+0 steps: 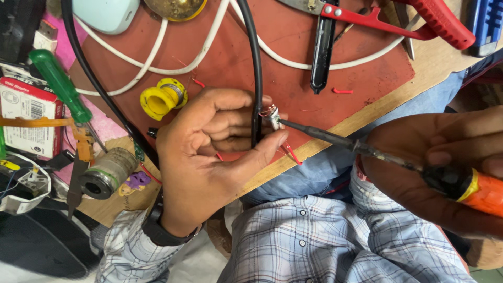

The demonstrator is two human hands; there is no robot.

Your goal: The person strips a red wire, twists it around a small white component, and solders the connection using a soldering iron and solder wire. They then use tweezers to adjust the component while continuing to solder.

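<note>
My left hand (209, 141) is closed around a black cable (256, 68) and pinches a small component with bare copper and red wire ends (272, 116) at its fingertips. My right hand (440, 167) grips a soldering iron (367, 149) by its orange and black handle (479, 191). The iron's dark tip touches the small component at the left hand's fingertips. Both hands hover over the front edge of a wooden board covered by a red-brown mat (293, 63).
A yellow solder spool (162, 97), white cable loops (157, 63), a green-handled screwdriver (57, 84), a red-handled cutter (408, 21), a black pen-like tool (320, 52), a grey metal cylinder (107, 173) and a small box (26, 118) lie about.
</note>
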